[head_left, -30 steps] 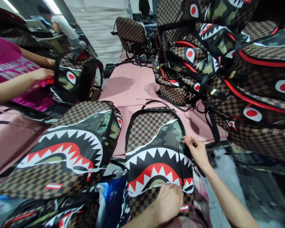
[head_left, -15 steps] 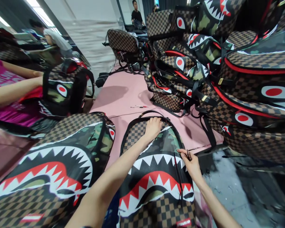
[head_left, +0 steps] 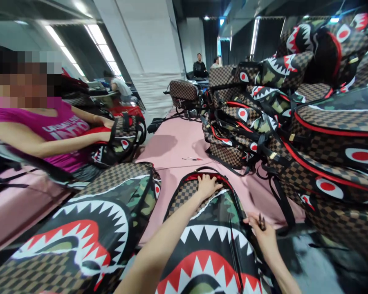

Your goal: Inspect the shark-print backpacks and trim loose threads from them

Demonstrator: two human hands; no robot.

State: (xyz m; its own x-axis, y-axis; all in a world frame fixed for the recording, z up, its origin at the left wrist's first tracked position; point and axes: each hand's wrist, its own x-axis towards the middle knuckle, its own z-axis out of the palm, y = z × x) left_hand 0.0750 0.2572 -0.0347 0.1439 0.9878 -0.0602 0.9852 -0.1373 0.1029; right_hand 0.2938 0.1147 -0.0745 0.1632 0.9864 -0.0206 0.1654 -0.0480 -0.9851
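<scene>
A backpack [head_left: 184,195] with a brown check, camouflage and a shark-mouth print lies front up before me. Its top is partly unzipped and red lining shows along the gap. My left hand [head_left: 207,187] grips the upper edge of the front panel, fingers hooked over it. At the bag's right side, my right hand [head_left: 265,234] pinches at the zipper edge; whether a zipper pull is between the fingertips I cannot tell. Tucked in that same hand is a small dark two-pointed tool [head_left: 261,222]. Long dark cords or straps hang down the bag's front.
A similar backpack [head_left: 110,216] lies to the left. Many more are heaped in a pile [head_left: 322,151] on the right. Pens [head_left: 192,159] lie on the pink table [head_left: 162,153]. A co-worker in a magenta shirt [head_left: 58,126] handles another bag [head_left: 125,136] at left.
My right hand has moved outward from the bag's front to its right side. The top gap now shows more red lining. My view has tilted up and turned left.
</scene>
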